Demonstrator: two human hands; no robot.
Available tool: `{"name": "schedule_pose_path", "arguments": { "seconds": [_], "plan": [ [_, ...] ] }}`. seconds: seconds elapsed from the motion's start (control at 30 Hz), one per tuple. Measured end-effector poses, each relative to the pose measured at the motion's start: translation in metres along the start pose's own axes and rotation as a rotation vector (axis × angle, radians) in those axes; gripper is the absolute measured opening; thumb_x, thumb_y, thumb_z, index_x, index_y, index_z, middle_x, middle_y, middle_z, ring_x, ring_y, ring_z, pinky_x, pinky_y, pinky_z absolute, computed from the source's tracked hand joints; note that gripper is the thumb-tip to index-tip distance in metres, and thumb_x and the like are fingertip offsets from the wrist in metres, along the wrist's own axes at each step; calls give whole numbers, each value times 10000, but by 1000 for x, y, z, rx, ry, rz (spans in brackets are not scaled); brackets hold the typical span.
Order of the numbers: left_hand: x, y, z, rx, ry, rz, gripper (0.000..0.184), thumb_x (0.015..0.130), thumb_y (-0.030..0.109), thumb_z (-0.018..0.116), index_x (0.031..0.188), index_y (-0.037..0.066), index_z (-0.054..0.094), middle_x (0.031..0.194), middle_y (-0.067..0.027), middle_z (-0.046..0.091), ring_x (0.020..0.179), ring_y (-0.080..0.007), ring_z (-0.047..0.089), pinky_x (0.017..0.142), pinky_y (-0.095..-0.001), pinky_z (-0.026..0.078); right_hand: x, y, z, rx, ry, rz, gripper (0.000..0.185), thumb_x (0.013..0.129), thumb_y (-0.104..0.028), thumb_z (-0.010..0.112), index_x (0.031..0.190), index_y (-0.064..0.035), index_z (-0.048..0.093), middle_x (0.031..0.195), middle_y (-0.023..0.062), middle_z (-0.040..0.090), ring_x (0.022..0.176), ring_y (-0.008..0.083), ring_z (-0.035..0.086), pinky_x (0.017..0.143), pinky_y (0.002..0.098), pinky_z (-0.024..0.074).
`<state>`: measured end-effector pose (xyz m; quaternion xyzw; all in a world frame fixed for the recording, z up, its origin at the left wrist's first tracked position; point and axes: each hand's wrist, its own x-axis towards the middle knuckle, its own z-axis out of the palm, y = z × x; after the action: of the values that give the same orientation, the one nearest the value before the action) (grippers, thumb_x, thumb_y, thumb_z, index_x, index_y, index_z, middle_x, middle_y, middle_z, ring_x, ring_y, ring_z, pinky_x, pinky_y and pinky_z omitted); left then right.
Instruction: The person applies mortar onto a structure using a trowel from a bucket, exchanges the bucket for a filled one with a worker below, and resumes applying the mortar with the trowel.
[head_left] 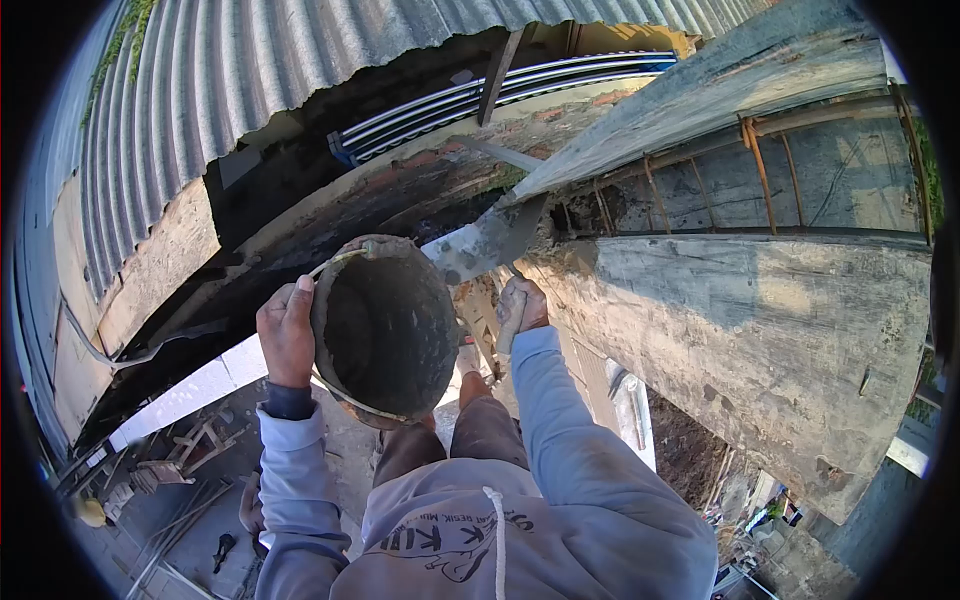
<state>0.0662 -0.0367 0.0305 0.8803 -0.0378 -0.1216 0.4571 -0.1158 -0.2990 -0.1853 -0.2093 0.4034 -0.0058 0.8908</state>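
Observation:
My left hand (288, 330) grips the rim and wire handle of a dark, mortar-crusted bucket (385, 330). The bucket is tilted, so its mouth faces up toward me; its inside is grey and shadowed. My right hand (524, 308) is closed around the handle of a trowel, whose grey blade (522, 228) reaches away from me to the end of the formwork. Beside the blade lies a pale, mortar-smeared strip (455, 252). Wooden formwork boards (730, 340) stand right of my right hand, with rusty rebar (757, 170) between them.
A corrugated roof (260, 70) spans the upper left, its jagged edge above a dark gap. Long metal tubes (560, 85) lie beyond a brick ledge. My feet are high above a lower floor, where scrap wood (190, 450) and debris are scattered.

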Motion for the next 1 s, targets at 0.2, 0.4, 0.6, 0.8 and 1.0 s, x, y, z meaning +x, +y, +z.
{"name": "schedule_pose_path", "arguments": {
  "seconds": [0.2, 0.4, 0.6, 0.8, 1.0],
  "plan": [
    [7, -7, -11, -29, 15, -39, 365, 919, 261, 528, 741, -50, 598, 596, -45, 518, 601, -100, 433, 563, -280, 368, -14, -44, -52, -264, 215, -102, 188, 785, -241, 642, 832, -69, 582, 594, 63, 535, 402, 187, 487, 353, 323, 400],
    [12, -36, -37, -69, 82, -69, 357, 906, 272, 544, 752, -43, 609, 598, -28, 529, 591, -100, 433, 570, -281, 382, -51, -37, 1, -496, 326, -115, 122, 835, -191, 620, 779, -112, 546, 552, 10, 481, 379, 127, 441, 336, 280, 380],
    [-6, -55, -68, -135, 105, -97, 379, 915, 292, 552, 751, -44, 616, 609, -6, 526, 605, -87, 427, 569, -264, 378, -173, 3, 70, -1422, -121, -313, 425, 810, -177, 605, 1169, -14, 447, 807, 153, 589, 696, 246, 595, 676, 350, 480],
    [-28, -78, -79, -96, 111, -69, 421, 930, 339, 536, 802, -50, 635, 651, -30, 573, 635, -93, 454, 598, -273, 404, -135, 31, 152, -2096, -570, -118, 520, 777, -189, 577, 1204, 34, 380, 922, 233, 646, 823, 337, 656, 702, 408, 519],
    [-48, -77, -73, -40, 98, -46, 438, 937, 359, 531, 860, -58, 641, 714, -63, 622, 692, -104, 503, 651, -278, 435, -93, 116, 219, -2359, -674, -358, 251, 745, -169, 562, 917, -5, 641, 902, 161, 662, 844, 287, 661, 705, 383, 531]
  ]
}}
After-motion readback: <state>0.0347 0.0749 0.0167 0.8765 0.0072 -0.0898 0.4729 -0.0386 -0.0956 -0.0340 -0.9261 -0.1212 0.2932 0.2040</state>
